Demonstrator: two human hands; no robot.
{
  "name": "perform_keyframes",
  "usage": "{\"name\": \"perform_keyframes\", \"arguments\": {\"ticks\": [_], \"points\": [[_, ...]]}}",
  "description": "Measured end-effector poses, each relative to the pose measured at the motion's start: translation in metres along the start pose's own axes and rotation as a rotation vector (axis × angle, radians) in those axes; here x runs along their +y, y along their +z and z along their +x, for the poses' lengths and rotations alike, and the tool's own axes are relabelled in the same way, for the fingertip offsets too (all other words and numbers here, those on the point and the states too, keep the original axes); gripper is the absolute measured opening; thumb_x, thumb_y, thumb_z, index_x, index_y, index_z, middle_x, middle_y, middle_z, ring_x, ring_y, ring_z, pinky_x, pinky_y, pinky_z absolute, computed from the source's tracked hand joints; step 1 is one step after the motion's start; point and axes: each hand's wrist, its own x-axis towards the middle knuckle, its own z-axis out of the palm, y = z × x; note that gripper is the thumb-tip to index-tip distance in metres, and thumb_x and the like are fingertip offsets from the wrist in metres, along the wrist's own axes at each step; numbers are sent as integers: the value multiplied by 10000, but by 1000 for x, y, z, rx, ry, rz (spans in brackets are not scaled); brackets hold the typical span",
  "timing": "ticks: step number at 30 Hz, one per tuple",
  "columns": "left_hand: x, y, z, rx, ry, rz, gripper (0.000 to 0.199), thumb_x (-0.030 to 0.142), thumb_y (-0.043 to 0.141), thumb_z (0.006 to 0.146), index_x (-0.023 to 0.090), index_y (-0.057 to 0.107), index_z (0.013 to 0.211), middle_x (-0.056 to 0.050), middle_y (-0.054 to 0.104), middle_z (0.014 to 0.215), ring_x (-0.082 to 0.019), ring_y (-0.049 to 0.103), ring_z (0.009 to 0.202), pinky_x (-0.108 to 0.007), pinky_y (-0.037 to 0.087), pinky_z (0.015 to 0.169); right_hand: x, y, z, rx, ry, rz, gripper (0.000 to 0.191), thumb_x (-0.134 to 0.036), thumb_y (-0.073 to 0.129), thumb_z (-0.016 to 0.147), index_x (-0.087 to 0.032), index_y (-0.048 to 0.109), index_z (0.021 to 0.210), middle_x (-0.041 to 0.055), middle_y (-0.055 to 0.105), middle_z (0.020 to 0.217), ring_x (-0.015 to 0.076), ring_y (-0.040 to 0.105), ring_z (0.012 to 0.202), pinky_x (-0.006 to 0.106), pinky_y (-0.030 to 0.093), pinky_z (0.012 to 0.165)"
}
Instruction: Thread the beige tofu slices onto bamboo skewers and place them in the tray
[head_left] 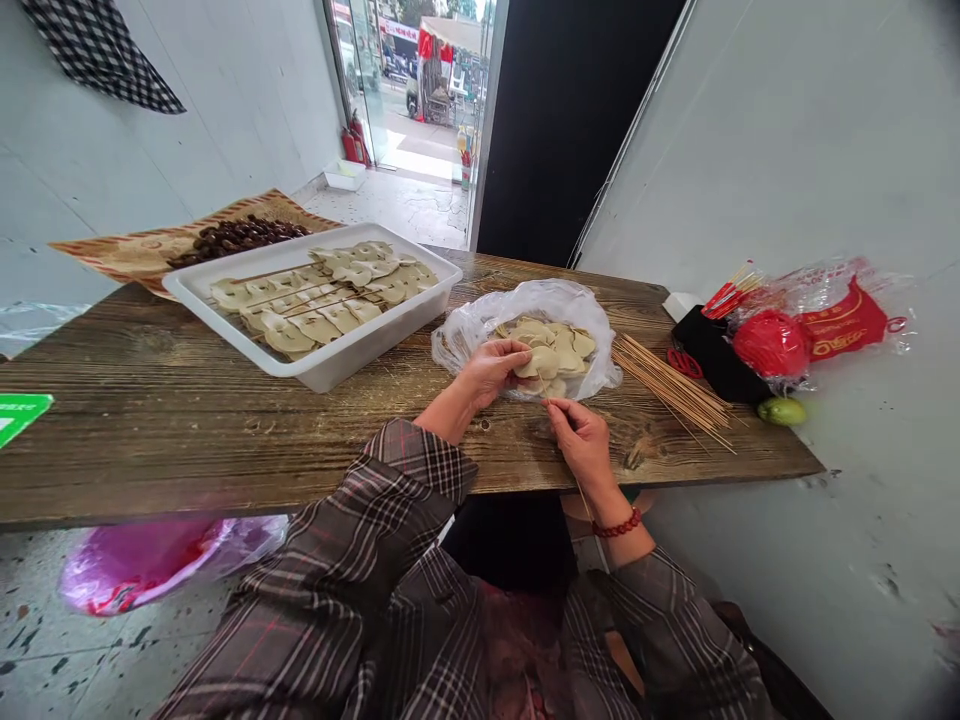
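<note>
My left hand pinches a thin, pale round slice by its edge, over a clear plastic bag of similar pale slices. Closed around a thin wooden skewer is my right hand, just below and to the right. The skewer's upper end meets the lower edge of the slice; whether it has pierced it I cannot tell. Its lower end runs down past my wrist. To the left, a white plastic tub holds several skewers threaded with the same kind of slices.
Loose skewers lie fanned on the wooden table, right of the bag. Beyond them are a black cloth item, red packaging and a green fruit. Dark brown pieces sit on patterned paper behind the tub. A pink basin stands below.
</note>
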Motion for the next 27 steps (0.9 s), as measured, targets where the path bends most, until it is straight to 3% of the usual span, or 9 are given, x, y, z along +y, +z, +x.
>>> {"name": "perform_keyframes", "arguments": {"ticks": [9, 13, 27], "points": [[-3, 7, -2, -40, 23, 125, 317, 279, 838, 674, 111, 592, 784, -27, 658, 611, -130, 639, 538, -224, 501, 526, -2, -2, 1, 10, 28, -13, 341, -436, 594, 873, -153, 769, 948, 27, 662, 681, 144, 539, 600, 251, 405, 551], [-2, 6, -2, -20, 56, 144, 278, 256, 817, 669, 116, 614, 800, -2, 647, 629, -93, 594, 523, -199, 465, 517, 0, -1, 0, 9, 46, 5, 356, -452, 594, 878, -149, 766, 952, 11, 624, 650, 122, 474, 551, 244, 375, 530], [-7, 2, 5, 46, 284, 418, 129, 197, 696, 684, 137, 606, 755, 29, 580, 638, -62, 475, 558, -180, 342, 517, 4, -1, 2, -22, 109, 35, 367, -485, 608, 862, -146, 742, 899, -19, 534, 594, 102, 404, 515, 233, 319, 497]]}}
